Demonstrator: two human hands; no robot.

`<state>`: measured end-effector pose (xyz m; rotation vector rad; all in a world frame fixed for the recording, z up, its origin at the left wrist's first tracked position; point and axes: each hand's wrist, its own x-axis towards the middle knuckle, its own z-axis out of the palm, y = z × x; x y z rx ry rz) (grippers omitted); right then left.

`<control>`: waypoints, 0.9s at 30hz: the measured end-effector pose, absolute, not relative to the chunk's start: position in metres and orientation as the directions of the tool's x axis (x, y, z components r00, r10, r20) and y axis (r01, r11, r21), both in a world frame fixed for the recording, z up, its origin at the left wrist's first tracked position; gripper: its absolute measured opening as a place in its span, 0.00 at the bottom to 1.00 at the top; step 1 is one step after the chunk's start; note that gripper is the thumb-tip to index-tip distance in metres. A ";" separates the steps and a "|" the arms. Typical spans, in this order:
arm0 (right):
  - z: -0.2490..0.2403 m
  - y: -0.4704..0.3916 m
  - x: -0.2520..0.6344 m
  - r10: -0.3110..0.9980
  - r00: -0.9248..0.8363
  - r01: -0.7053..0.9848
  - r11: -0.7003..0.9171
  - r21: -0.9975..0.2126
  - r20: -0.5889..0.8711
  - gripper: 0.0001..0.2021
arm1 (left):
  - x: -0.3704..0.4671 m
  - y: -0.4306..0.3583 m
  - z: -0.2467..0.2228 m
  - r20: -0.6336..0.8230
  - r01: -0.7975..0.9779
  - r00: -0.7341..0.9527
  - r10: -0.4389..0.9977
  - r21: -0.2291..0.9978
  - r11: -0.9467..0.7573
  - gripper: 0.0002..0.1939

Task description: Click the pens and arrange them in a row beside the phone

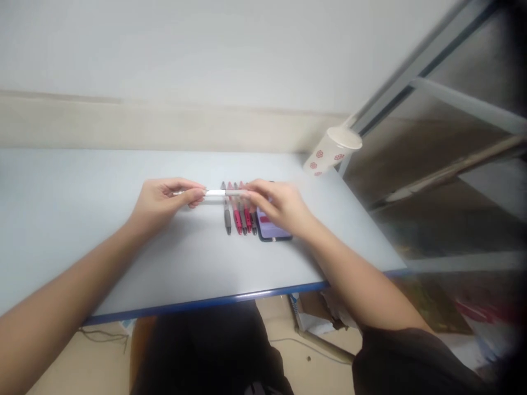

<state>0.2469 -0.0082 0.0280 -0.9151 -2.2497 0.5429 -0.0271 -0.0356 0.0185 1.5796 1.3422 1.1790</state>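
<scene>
Above the table, a slim pen (216,193), white toward its left half and grey toward its right, is held level between both hands. My left hand (164,198) pinches its left end between thumb and fingers. At the other end, my right hand (275,200) is closed on the grey part, slightly blurred. Below and behind the right fingers lie several pens side by side, among them a grey pen (228,218) and a red pen (237,218). A phone (275,231) with a purple face is partly covered by my right hand.
A white paper cup (332,151) with red flower prints stands at the table's back right corner. The pale table (173,274) has a blue front edge and meets a wall behind. A metal-framed rack (465,104) rises on the right.
</scene>
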 end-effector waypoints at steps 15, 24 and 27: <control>0.022 -0.011 0.239 0.674 -0.579 0.415 0.728 -0.545 0.459 0.11 | -0.029 -0.034 0.017 0.395 0.705 0.166 0.903 0.593 -0.389 0.11; 0.011 -0.018 0.229 0.752 -0.474 0.391 0.646 -0.655 0.458 0.01 | -0.014 -0.017 0.017 0.181 0.301 -0.019 0.983 0.939 -0.167 0.27; 0.007 -0.015 0.228 0.795 -0.435 0.356 0.583 -0.731 0.422 0.02 | 0.000 -0.004 0.019 0.165 0.173 -0.001 0.986 0.971 -0.163 0.29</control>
